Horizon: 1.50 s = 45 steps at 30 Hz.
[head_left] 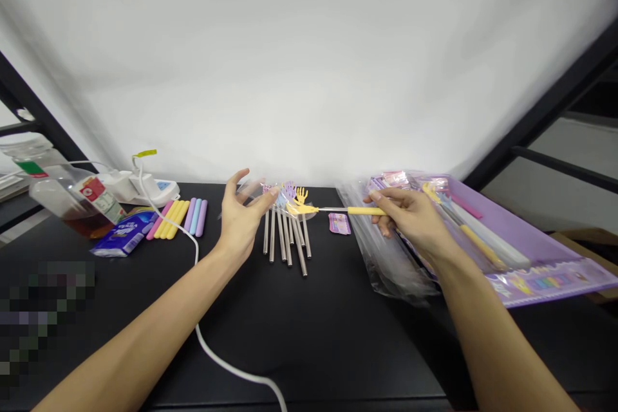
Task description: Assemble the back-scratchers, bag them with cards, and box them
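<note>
Right now we are pinching the yellow handle of a telescopic back scratcher with a yellow hand-shaped head [338, 210] in our right hand [410, 219], fingers closed on it, holding it level above the black table [309, 335]. Our left hand [241, 219] is hovering open, fingers spread, its fingertips touching a clear plastic sleeve [253, 192] beside the row of bare steel scratcher rods [287, 241].

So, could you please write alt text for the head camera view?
The right hand holds a yellow-handled back scratcher over a black table, its tip near the open left hand. Metal rods lie between the hands, and pastel handles lie to the left.
</note>
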Available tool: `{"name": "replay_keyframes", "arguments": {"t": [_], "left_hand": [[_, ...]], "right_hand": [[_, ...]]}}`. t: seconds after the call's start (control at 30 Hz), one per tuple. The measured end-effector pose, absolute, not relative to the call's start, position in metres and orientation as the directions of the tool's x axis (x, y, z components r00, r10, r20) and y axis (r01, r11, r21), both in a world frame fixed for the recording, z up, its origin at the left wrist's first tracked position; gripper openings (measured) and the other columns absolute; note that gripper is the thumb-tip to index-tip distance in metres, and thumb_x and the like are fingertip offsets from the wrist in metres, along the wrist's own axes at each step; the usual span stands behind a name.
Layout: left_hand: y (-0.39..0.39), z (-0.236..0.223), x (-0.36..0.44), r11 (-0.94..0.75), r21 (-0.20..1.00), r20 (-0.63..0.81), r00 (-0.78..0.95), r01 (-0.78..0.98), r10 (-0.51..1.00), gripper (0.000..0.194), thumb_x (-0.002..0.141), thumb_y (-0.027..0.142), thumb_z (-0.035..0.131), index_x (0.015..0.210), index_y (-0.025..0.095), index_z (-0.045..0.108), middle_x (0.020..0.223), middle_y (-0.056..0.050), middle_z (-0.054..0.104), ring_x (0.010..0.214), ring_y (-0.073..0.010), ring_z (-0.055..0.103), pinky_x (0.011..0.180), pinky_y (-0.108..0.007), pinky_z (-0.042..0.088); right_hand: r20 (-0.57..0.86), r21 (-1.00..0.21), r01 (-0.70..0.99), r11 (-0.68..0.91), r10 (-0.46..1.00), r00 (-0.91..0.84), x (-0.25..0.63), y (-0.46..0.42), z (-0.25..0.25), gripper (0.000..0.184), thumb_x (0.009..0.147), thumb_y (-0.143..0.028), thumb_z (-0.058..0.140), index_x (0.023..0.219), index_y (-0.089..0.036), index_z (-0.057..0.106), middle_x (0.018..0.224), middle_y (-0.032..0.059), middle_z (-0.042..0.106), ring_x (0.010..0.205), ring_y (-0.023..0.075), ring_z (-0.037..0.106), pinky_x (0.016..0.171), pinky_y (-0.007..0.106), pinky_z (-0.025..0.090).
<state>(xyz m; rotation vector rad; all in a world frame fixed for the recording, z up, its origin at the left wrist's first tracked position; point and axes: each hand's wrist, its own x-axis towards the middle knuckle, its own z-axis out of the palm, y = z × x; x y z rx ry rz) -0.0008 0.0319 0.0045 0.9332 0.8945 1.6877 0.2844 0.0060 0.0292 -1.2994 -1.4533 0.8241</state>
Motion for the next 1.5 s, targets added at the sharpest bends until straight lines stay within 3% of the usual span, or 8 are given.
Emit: {"name": "replay_keyframes", "arguments": {"t": [0.2,0.4,0.8,1.03,1.27,1.5], "left_hand": [[0.035,0.01,-0.007,-0.292,0.86,0.172,-0.302,-0.419,0.938,0.076,0.064,0.017,0.09,0.129,0.024,0.052,0.112,-0.009,0.069,0.106,-0.0216,0.07,0.099,-0.04,0.057],[0.03,0.004,0.001,-0.263,0.875,0.181,-0.229,-0.406,0.957,0.077,0.065,0.018,0.09,0.131,0.026,0.051,0.114,-0.009,0.069,0.114,-0.024,0.068,0.1,-0.042,0.057],[0.033,0.006,-0.006,-0.31,0.899,0.249,-0.223,-0.308,0.943,0.081,0.068,0.023,0.088,0.136,0.026,0.045,0.107,-0.008,0.074,0.104,-0.0237,0.072,0.095,-0.045,0.059],[0.033,0.008,-0.006,-0.272,0.888,0.2,-0.22,-0.371,0.955,0.082,0.065,0.019,0.089,0.134,0.025,0.045,0.098,-0.006,0.075,0.096,-0.0213,0.074,0.096,-0.044,0.059],[0.029,0.008,-0.001,-0.263,0.887,0.185,-0.23,-0.379,0.955,0.078,0.068,0.02,0.088,0.134,0.024,0.047,0.095,-0.004,0.075,0.097,-0.0201,0.074,0.097,-0.044,0.058],[0.032,0.012,-0.007,-0.309,0.861,0.208,-0.274,-0.403,0.939,0.076,0.067,0.019,0.089,0.131,0.024,0.049,0.097,-0.005,0.075,0.1,-0.0195,0.073,0.097,-0.042,0.058]], "right_hand": [[0.254,-0.912,0.355,0.204,0.962,0.101,0.29,0.001,0.037,0.038,0.083,-0.054,0.073,0.084,-0.016,0.071,0.048,-0.0019,0.057,0.037,0.0081,0.046,0.042,0.023,0.037],[0.305,-0.881,0.399,0.254,0.95,0.07,0.282,-0.002,0.038,0.036,0.085,-0.052,0.072,0.077,-0.017,0.068,0.048,-0.0018,0.057,0.044,0.0103,0.05,0.049,0.024,0.04],[0.379,-0.862,0.398,0.313,0.92,0.099,0.287,-0.001,0.04,0.033,0.084,-0.051,0.073,0.08,-0.018,0.072,0.05,-0.001,0.059,0.048,0.0123,0.052,0.051,0.026,0.041],[0.389,-0.852,0.415,0.319,0.917,0.094,0.284,-0.001,0.04,0.033,0.083,-0.051,0.074,0.079,-0.018,0.072,0.052,-0.0001,0.061,0.05,0.0139,0.055,0.053,0.028,0.045],[0.325,-0.916,0.277,0.29,0.941,0.089,0.282,0.005,0.032,0.036,0.081,-0.053,0.076,0.082,-0.017,0.073,0.053,0.0006,0.063,0.048,0.0131,0.058,0.05,0.026,0.048],[0.233,-0.947,0.257,0.191,0.962,0.144,0.29,0.007,0.03,0.042,0.079,-0.058,0.075,0.08,-0.016,0.072,0.054,0.0006,0.062,0.039,0.0099,0.05,0.041,0.024,0.04]]}}
